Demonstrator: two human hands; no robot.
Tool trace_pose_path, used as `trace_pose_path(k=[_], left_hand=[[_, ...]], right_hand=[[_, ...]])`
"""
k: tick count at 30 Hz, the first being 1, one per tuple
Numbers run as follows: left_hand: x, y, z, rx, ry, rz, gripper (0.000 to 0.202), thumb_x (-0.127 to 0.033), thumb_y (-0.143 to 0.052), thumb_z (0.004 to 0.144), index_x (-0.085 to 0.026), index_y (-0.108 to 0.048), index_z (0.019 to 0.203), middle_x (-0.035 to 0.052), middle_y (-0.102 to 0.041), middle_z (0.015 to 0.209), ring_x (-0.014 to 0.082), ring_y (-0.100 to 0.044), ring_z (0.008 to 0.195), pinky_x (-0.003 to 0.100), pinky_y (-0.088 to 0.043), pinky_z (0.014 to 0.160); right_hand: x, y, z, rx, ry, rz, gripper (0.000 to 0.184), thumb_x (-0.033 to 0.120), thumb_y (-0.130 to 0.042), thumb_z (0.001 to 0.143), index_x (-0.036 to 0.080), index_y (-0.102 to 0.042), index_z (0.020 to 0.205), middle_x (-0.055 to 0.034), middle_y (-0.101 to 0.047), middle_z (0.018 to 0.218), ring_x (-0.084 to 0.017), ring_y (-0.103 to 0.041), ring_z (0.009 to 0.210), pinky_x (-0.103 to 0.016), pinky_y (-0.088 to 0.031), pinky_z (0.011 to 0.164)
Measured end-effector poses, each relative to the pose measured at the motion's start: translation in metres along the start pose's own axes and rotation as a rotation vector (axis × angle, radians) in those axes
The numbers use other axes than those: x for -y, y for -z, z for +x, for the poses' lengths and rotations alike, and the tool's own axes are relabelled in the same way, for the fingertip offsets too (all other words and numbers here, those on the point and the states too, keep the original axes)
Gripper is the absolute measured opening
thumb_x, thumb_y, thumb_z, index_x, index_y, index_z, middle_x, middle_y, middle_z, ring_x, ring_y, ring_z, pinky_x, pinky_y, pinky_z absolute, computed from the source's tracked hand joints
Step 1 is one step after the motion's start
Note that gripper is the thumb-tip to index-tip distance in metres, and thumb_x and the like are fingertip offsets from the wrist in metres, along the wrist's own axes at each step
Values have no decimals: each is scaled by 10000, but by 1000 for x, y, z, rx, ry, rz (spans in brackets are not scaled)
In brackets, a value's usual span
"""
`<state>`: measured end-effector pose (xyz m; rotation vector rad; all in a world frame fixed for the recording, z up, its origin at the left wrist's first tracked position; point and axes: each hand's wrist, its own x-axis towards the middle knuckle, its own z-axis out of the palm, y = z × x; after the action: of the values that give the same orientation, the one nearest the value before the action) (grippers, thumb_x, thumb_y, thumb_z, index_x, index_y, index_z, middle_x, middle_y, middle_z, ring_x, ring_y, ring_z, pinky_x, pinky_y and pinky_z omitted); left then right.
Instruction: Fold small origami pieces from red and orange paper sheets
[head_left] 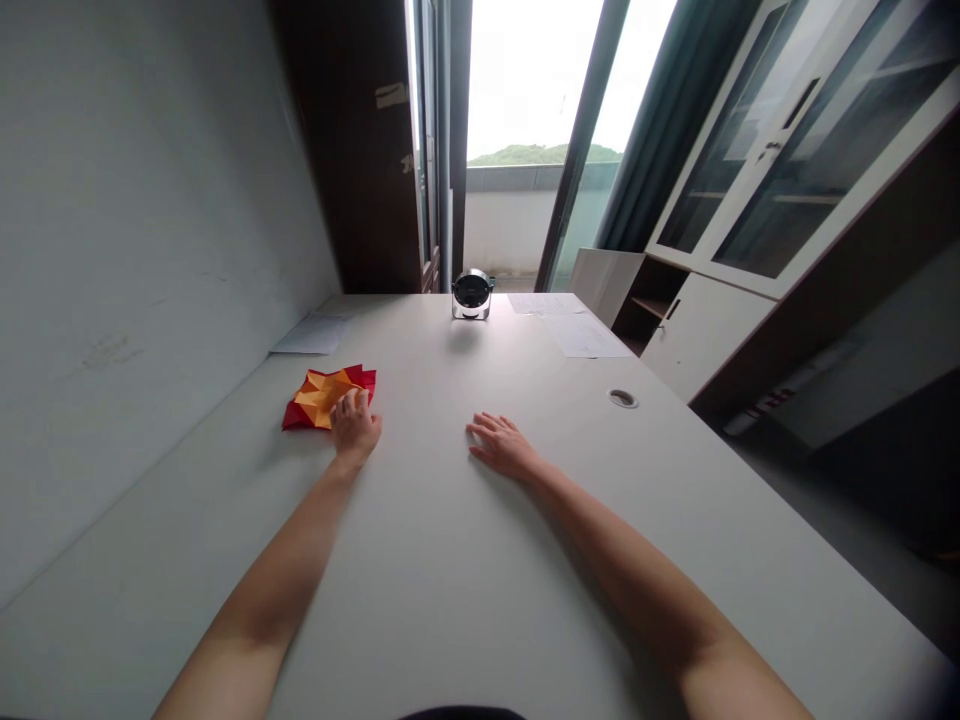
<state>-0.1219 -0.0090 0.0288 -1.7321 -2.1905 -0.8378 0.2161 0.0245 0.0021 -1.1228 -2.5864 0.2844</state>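
Creased red and orange paper (319,393), folded with several points, is at the left side of the white table (420,560). My left hand (355,425) has its fingers curled over the paper's right edge and grips it there; the thumb is mostly hidden. Part of the paper lies behind those fingers. To the right, my right hand (501,445) rests palm down on the bare tabletop, fingers stretched out and slightly apart, holding nothing.
A small round black device on a metal stand (472,294) is at the table's far edge. White sheets (585,334) lie at the far right, another sheet (311,334) at the far left. A round cable hole (622,398) is near the right edge. A wall (150,250) borders the left.
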Motion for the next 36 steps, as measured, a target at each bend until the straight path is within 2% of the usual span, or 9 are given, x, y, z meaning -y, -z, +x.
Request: trace_pose_path(k=[4,8,16,19,22,25,28,31,36], left_hand=[[17,-14,3,78,70,-22,563,-93,-528,789,-154,-494,1347,183,-467,1396,329,-462,1285,456,-376,1073],[30,-22,7,74,125,-83,578,-19,-458,791,-169,-515,1346,169,-507,1371,303,-538,1230,417,-445,1020],[38,-16,15,-62,128,-224,540,-30,-387,856,-139,-521,1368,168,-606,1312,300,-574,1219,474,-455,1026],[23,-5,15,-104,15,-291,528,-49,-365,891,-135,-494,1395,164,-582,1354,282,-549,1260,462,-439,1059],[-7,12,8,-110,-213,-328,506,-67,-362,913,-158,-503,1390,135,-571,1375,249,-528,1286,435,-414,1100],[-47,24,-11,2,-483,-350,509,-75,-366,928,-235,-503,1391,68,-576,1379,205,-528,1284,410,-393,1130],[-84,22,-38,156,-637,-388,499,-78,-378,930,-268,-527,1366,42,-621,1323,176,-583,1212,398,-369,1152],[-104,10,-59,308,-666,-456,451,-129,-414,936,-255,-552,1347,50,-667,1249,187,-643,1108,378,-458,1068],[-104,0,-64,469,-559,-551,446,-172,-406,948,-261,-548,1362,65,-662,1262,207,-661,1071,329,-524,935]], right_hand=[[-1,0,0,-6,4,11,487,473,-522,938,301,-515,1394,-71,-423,1514,-250,-319,1436,-488,-221,1178],[-2,-2,0,-6,5,5,494,476,-515,941,296,-507,1400,-75,-422,1515,-251,-318,1437,-487,-220,1178],[-2,-1,0,-2,0,7,487,475,-523,934,301,-515,1389,-69,-421,1515,-252,-323,1433,-486,-220,1178],[-2,-1,0,-4,-2,6,486,476,-521,935,302,-516,1388,-69,-421,1515,-253,-324,1433,-487,-218,1178],[-2,-2,1,-5,2,1,488,481,-517,936,300,-514,1389,-67,-422,1514,-254,-326,1432,-484,-221,1177],[-2,-4,2,-10,10,-1,490,478,-538,926,295,-522,1380,-73,-433,1505,-257,-335,1425,-485,-229,1171],[0,-2,3,-54,10,9,462,482,-555,918,281,-565,1333,-88,-479,1467,-269,-382,1392,-493,-251,1156],[3,4,5,-93,-1,65,336,462,-516,948,271,-659,1184,-82,-604,1322,-248,-524,1257,-444,-334,1109],[4,11,7,-128,-60,145,287,393,-486,966,271,-696,1119,-60,-679,1187,-230,-595,1145,-381,-422,1029]])
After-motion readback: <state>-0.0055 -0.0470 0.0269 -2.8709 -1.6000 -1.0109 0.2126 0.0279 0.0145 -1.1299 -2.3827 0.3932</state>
